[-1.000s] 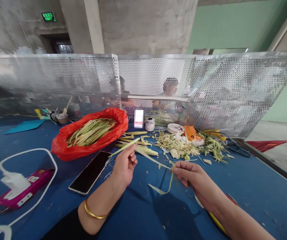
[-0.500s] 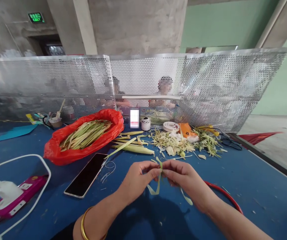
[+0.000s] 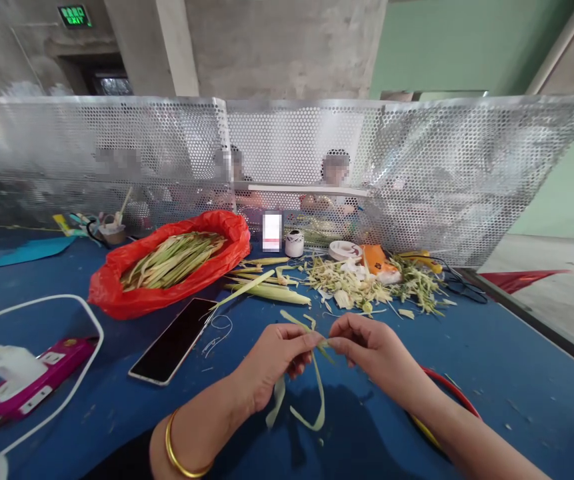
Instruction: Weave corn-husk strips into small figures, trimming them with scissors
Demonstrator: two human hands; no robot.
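Note:
My left hand and my right hand meet over the blue table, fingertips pinched on a pale green leaf strip. The strip loops down below both hands, with a short end sticking up toward the left. A gold bangle circles my left wrist. Beyond my hands lie several pale green stalks and a heap of leaf scraps.
A red plastic bag holds green strips at the left. A black phone lies beside it; a pink power strip with a white cable sits far left. A perforated metal screen stands behind, with people beyond it. A red ring lies under my right forearm.
My hands came together from apart, both pinching the strip. Since half a second ago the strip's loop hangs lower and longer below them.

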